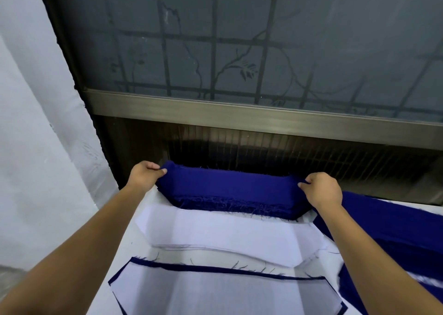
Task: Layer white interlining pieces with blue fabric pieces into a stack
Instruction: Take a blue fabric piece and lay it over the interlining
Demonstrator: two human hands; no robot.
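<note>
Left hand (143, 174) and right hand (322, 190) each pinched one end of the top blue fabric piece (230, 185) on the far blue pile (frayed edges). White interlining pieces (227, 233) lay nearer on the counter (141, 250), then the layered stack (215, 290), white on top.

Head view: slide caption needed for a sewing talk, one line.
Left hand and right hand pinch the ends of the top blue fabric piece on its stack, beyond white interlining pieces.

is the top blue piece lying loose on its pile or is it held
Held. The left hand and right hand each pinch one end of the top blue piece, its left end raised off the blue pile.
</note>
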